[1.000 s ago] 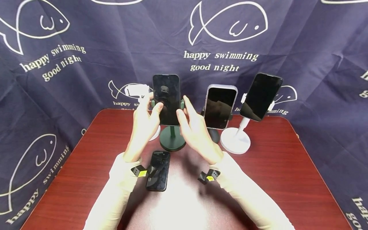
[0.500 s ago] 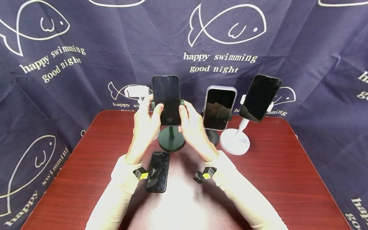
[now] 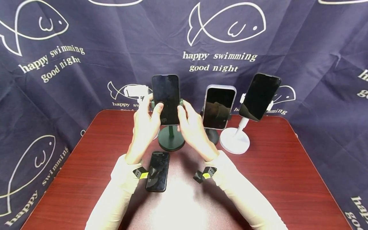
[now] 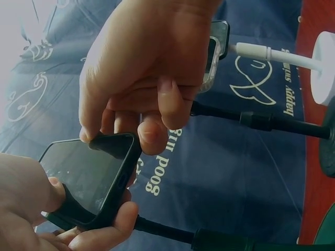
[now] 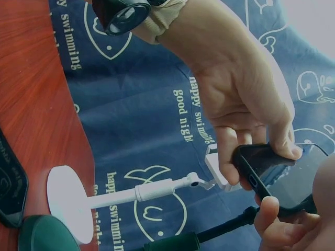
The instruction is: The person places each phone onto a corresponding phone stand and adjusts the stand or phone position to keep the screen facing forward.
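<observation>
A black smartphone [image 3: 166,91] stands upright in the clamp of a green phone stand [image 3: 171,140]. My left hand [image 3: 146,126] grips its left side, with the thumb on the screen and the fingers behind. On the other side, my right hand [image 3: 195,129] holds the lower right edge, its thumb at the front of the phone. In the left wrist view, fingers of both hands wrap round the back of the phone [image 4: 84,178]. The green clamp [image 3: 181,102] shows at the phone's right edge, partly covered by the right fingers. The phone's lower end [image 5: 261,162] shows its charging port.
Another black phone [image 3: 158,179] lies on the red table [image 3: 287,166], below the green stand. To the right, a purple-edged phone [image 3: 219,107] sits in a dark stand, and a black phone [image 3: 260,97] leans in a white stand [image 3: 235,140]. A white stand [image 3: 136,90] without a phone is behind my left hand.
My right hand has closed in on the phone's right edge, its spread fingers now gripping it. A small glow appeared low on the screen. The left hand keeps its grip.
</observation>
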Available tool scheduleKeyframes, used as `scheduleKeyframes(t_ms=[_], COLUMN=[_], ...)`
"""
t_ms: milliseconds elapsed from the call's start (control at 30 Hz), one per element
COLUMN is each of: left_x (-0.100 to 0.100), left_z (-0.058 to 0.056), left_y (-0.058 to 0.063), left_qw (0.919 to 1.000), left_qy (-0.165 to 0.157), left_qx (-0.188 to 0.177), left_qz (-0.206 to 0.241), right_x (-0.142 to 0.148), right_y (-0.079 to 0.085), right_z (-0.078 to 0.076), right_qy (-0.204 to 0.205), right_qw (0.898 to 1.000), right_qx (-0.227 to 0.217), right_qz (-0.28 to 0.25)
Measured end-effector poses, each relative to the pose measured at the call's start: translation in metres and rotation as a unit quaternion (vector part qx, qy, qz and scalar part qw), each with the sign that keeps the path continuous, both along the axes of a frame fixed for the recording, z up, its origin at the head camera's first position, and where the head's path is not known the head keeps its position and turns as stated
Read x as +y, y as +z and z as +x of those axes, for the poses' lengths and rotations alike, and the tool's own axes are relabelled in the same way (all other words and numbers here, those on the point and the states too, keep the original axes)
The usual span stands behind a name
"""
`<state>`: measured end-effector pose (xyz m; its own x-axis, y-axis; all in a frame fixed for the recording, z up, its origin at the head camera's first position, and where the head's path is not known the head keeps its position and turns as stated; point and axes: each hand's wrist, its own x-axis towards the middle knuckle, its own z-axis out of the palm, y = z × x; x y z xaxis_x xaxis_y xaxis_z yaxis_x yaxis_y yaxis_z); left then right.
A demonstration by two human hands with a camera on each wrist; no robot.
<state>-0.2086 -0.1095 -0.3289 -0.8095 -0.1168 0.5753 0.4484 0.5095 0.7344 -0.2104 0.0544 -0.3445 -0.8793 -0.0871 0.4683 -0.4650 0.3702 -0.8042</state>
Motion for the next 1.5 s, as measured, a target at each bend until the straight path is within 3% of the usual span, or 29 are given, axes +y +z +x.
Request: scheduleKeyframes(t_ms=[733, 1000, 1400, 1500], left_x=[0.003, 0.006, 0.012, 0.012], left_z=[0.002, -0.005, -0.015, -0.012], left_y=[-0.003, -0.006, -0.011, -0.012], left_qw=[0.9992, 0.9998, 0.9989, 0.9961], left_qy=[0.027, 0.012, -0.001, -0.055], left_qx=[-0.029, 0.013, 0.044, 0.027], left_qz=[-0.004, -0.003, 0.013, 0.064], right_x=[-0.001, -0.001, -0.002, -0.003], right_y=[-0.004, -0.005, -0.007, -0.009], right_z=[0.0, -0.005, -0.009, -0.008], right_qy=[0.013, 0.005, -0.002, 0.008], right_qw=[1.0, 1.0, 0.999, 0.999], right_qx=[0.015, 0.025, 0.031, 0.019], right_qz=[-0.002, 0.003, -0.019, -0.031])
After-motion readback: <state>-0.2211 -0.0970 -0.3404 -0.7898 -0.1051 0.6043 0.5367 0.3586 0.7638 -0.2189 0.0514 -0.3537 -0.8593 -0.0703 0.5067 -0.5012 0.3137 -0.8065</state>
